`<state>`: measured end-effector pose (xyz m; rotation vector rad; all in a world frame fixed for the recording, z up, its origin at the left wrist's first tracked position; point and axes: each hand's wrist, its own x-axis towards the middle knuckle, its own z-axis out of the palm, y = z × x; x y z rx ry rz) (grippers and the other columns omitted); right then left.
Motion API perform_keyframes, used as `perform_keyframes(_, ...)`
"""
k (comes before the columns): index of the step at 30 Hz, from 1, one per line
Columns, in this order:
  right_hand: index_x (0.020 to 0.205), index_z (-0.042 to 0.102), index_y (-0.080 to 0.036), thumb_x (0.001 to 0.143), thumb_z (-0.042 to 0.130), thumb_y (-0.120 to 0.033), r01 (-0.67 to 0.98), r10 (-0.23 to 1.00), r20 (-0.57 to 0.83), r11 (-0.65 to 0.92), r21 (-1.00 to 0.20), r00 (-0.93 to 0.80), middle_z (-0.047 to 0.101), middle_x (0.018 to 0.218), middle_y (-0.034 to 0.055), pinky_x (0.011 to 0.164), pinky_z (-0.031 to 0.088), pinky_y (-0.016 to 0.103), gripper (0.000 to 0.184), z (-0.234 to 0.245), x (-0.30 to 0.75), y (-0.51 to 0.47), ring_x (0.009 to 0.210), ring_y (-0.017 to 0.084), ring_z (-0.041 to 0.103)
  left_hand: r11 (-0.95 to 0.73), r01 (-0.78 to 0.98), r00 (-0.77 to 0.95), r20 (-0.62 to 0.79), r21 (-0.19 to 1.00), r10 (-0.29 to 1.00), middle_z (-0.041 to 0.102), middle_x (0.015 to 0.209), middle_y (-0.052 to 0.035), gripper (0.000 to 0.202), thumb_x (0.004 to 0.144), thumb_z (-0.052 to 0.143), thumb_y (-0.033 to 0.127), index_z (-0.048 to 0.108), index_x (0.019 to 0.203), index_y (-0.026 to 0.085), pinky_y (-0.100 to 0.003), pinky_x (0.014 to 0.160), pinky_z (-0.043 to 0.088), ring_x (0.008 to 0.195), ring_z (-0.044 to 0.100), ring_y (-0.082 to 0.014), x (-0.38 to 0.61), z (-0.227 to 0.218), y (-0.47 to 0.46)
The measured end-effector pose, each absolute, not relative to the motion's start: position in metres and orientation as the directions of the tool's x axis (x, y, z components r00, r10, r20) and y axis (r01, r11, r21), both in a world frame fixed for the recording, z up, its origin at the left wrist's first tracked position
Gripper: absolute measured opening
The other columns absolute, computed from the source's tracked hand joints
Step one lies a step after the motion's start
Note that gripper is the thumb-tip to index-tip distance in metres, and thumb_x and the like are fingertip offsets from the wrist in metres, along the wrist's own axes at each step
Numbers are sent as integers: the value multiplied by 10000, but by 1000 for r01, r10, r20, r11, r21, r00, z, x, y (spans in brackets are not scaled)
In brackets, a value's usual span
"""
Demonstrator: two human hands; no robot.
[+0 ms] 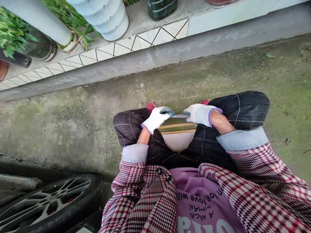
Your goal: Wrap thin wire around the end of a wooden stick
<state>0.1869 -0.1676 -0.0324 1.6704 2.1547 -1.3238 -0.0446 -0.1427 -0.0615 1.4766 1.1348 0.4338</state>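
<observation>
My left hand (157, 118), in a white work glove with a purple cuff and a bluish palm, is closed around one end of a slim grey metal piece (180, 116). It looks like a few thin rods or wires side by side. On its other end my right hand (199, 114) is closed too, gloved the same way. The piece lies roughly level across the gap between my knees, and both of its ends are hidden in the gloves. Below it, between my thighs, shows a pale flat seat (179, 141) with yellowish edge strips (175, 131).
Mossy concrete ground (80, 126) surrounds my feet. Ahead runs a low tiled ledge (155, 35) bearing a white ribbed container (104, 19), a dark green container (162, 8) and leafy plants (14, 32). A car wheel (53, 200) stands close at lower left.
</observation>
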Motion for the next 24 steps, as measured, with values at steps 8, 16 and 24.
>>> perform_keyframes(8, 1075, 734, -185, 873, 608, -317, 936, 711, -630, 122, -329, -314, 772, 1006, 152, 706, 487, 370, 273, -26, 184, -164, 901, 317, 724, -52, 516, 458, -224, 855, 860, 802, 1019, -57, 209, 807, 657, 120, 795, 960, 154, -285, 939, 544, 969, 727, -189, -43, -52, -147)
perform_keyframes(16, 1064, 738, -175, 864, 596, -284, 953, 743, -612, 118, -280, -272, 766, 973, 167, 690, 496, 393, 268, -36, 186, -163, 882, 345, 727, -21, 564, 411, -258, 826, 874, 800, 993, -67, 219, 814, 660, 139, 802, 981, 145, -298, 912, 536, 931, 715, -196, -35, -68, -152)
perform_keyframes(24, 1048, 730, -185, 879, 598, -311, 968, 802, -575, 17, -252, -164, 757, 974, 171, 721, 491, 409, 248, -25, 188, -160, 901, 352, 710, 318, 264, 377, -400, 911, 835, 774, 856, -34, 247, 742, 627, 96, 792, 924, 115, -251, 790, 536, 773, 655, -132, -27, -74, -153)
